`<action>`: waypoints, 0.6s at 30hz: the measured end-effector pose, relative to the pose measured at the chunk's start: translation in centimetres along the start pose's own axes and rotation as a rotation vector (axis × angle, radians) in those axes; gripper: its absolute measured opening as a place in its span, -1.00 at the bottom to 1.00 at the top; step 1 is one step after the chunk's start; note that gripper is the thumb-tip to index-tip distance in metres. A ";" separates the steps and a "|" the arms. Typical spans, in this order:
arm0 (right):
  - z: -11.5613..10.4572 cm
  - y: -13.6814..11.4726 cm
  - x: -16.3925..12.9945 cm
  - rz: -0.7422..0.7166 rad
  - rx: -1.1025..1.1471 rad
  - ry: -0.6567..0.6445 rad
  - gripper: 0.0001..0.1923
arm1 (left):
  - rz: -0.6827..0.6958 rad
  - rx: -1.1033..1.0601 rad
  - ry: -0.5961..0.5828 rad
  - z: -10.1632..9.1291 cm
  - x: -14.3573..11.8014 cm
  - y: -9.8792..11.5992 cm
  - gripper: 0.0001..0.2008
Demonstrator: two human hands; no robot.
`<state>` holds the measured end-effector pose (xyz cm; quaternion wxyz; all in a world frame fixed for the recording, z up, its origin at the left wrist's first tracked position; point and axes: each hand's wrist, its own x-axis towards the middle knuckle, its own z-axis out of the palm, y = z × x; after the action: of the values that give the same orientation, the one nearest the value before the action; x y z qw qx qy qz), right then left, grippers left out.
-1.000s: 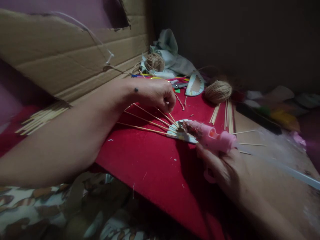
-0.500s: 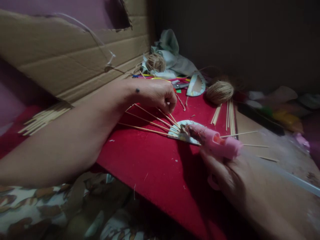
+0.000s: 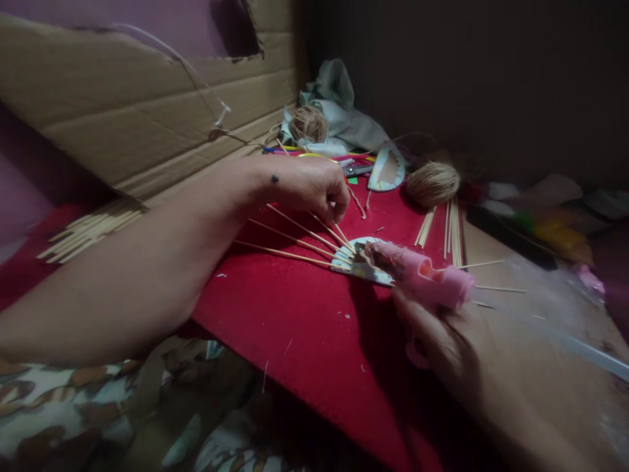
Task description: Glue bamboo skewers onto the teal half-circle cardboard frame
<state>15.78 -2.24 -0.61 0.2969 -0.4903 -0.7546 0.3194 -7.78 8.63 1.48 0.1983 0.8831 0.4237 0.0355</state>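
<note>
My left hand [image 3: 327, 190] is closed in a pinch on a thin wooden stick [image 3: 343, 235], whose lower end meets a half-round, pale blue patterned piece [image 3: 376, 276]. Several more sticks [image 3: 295, 255] fan out from that piece to the left, passing under my left wrist. In my right hand [image 3: 445, 341] is a pink glue gun [image 3: 437, 282], fingers wrapped around its handle. Its dirty nozzle is over the half-round piece by the stick ends, hiding part of it. Whether the tip touches cannot be made out. A clear glue stick [image 3: 590, 354] trails behind the gun.
The red board [image 3: 295, 328] lies beneath. Behind are scissors [image 3: 356, 170], another patterned half-round piece [image 3: 387, 168], a twine ball [image 3: 308, 124] and a twine bundle [image 3: 433, 181]. Spare sticks [image 3: 93, 229] lie at left; cardboard [image 3: 147, 111] stands behind them.
The view has shifted very slightly. Both hands keep almost the same place, with the glue gun's nozzle still over the stick ends.
</note>
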 end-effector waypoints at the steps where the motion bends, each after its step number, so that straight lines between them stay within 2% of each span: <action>1: 0.0 -0.1 0.1 0.008 0.020 0.000 -0.64 | -0.013 -0.005 -0.009 0.0 -0.1 0.1 -0.91; 5: 0.2 -0.1 0.4 0.008 0.050 0.009 -0.66 | -0.028 -0.008 -0.010 0.0 0.0 0.1 -0.91; 9: 0.5 0.0 0.5 -0.033 0.071 0.020 -0.67 | 0.015 0.008 0.018 0.1 0.2 -0.3 -0.92; 15: 0.1 0.3 0.2 -0.029 0.002 -0.038 -0.58 | 0.008 0.002 0.007 0.1 0.1 -0.4 -0.89; 18: -0.2 0.2 0.1 -0.055 -0.036 -0.027 -0.62 | 0.029 -0.010 0.013 0.1 0.1 -0.6 -0.88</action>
<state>15.99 -2.01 -0.66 0.2865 -0.4703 -0.7773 0.3043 -8.18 8.98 1.11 0.1993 0.8880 0.4119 0.0462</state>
